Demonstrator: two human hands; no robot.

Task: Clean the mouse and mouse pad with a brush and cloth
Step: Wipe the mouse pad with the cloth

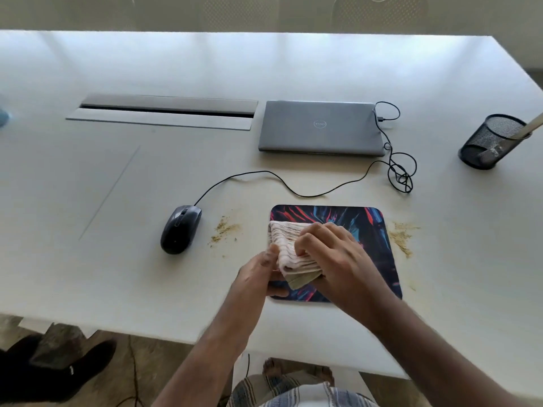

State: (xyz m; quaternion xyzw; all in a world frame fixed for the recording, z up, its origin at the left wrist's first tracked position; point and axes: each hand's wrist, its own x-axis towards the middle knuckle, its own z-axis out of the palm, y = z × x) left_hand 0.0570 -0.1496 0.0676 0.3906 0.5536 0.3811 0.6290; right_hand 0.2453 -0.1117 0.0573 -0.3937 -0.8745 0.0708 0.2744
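Observation:
A dark mouse pad (379, 245) with red and blue streaks lies near the table's front edge. On its left half rests a folded pale cloth (286, 242). My right hand (332, 259) presses down on the cloth from above. At the cloth's near-left edge, my left hand (258, 277) pinches the fabric, with its thumb touching the pad's front corner. A black wired mouse (180, 229) sits on the table to the left of the pad, apart from both hands. The brush handle (534, 123) sticks out of a mesh cup at the far right.
Brownish crumbs lie left of the pad (224, 230) and right of it (402, 235). A closed grey laptop (320, 127) sits behind, with the mouse cable (399, 168) looping beside it. The black mesh cup (490, 142) stands far right. A cable-slot cover (164, 111) is set into the white table (88, 274).

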